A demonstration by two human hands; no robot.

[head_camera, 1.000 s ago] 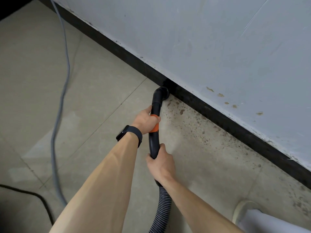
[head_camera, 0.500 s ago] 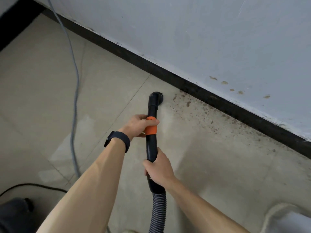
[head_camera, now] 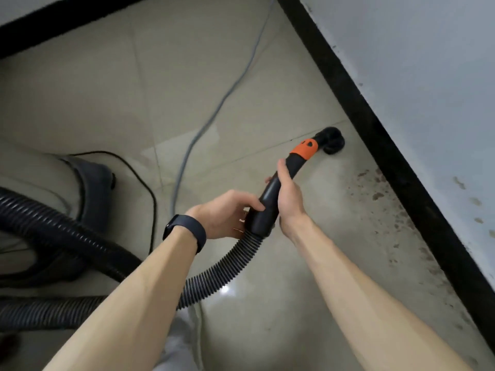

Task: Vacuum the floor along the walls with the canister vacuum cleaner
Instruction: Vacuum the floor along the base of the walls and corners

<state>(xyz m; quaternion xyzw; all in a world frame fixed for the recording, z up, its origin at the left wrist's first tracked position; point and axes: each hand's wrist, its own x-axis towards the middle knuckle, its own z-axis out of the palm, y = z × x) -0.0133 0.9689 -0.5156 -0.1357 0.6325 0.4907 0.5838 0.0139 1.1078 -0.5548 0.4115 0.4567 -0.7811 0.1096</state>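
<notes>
I hold the black vacuum handle tube (head_camera: 270, 194) with both hands. My left hand (head_camera: 225, 212), with a dark watch on its wrist, grips the lower end where the ribbed hose (head_camera: 227, 266) joins. My right hand (head_camera: 288, 194) grips the tube higher up, below the orange collar (head_camera: 305, 149). The round black nozzle (head_camera: 332, 143) sits on the tiled floor a short way from the black baseboard (head_camera: 375, 135) of the pale wall. The canister vacuum body (head_camera: 91, 188) stands at the left, blurred.
A grey cable (head_camera: 214, 116) and a thin black cord (head_camera: 144, 188) trail across the beige tiles (head_camera: 107, 89). Dark specks of dirt (head_camera: 380, 194) lie along the baseboard to the right. Another black baseboard (head_camera: 53, 25) runs across the top left. Hose loops (head_camera: 53, 236) fill the lower left.
The view has swung left, bringing the canister and hose loops into sight. My left hand slid from the orange collar down to the hose end. The nozzle now sits farther along the wall.
</notes>
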